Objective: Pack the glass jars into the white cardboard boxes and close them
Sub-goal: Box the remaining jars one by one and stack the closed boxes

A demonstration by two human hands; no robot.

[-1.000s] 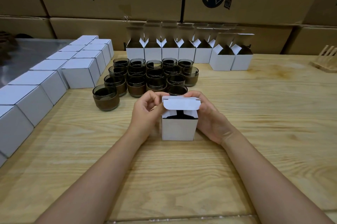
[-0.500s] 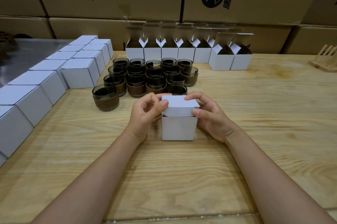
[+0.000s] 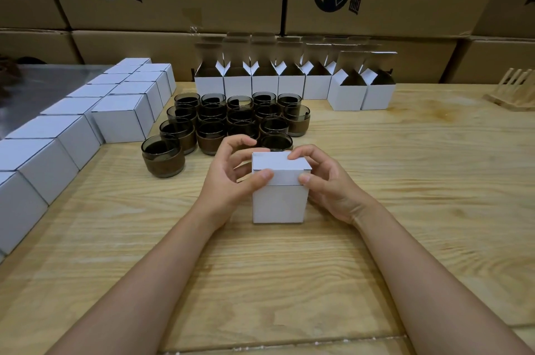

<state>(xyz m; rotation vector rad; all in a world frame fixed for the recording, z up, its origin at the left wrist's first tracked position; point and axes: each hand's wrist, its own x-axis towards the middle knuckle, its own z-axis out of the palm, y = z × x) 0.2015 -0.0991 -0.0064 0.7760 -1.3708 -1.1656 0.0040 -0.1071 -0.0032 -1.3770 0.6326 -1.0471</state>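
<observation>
Pinching the lid [image 3: 279,163] of a white cardboard box [image 3: 279,204] on the wooden table [image 3: 405,195] with left hand [image 3: 228,181] and right hand [image 3: 330,184], thumbs pressing its front flap, likely steadying it for tucking shut. Keeping glass jars [image 3: 240,120] clustered just behind, within reach, with open boxes [image 3: 289,84] beyond and closed boxes [image 3: 118,117] lining the left.

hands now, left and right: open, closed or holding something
left hand: curled on the white box, thumb on its lid flap.
right hand: pinching the same box's lid flap.
</observation>
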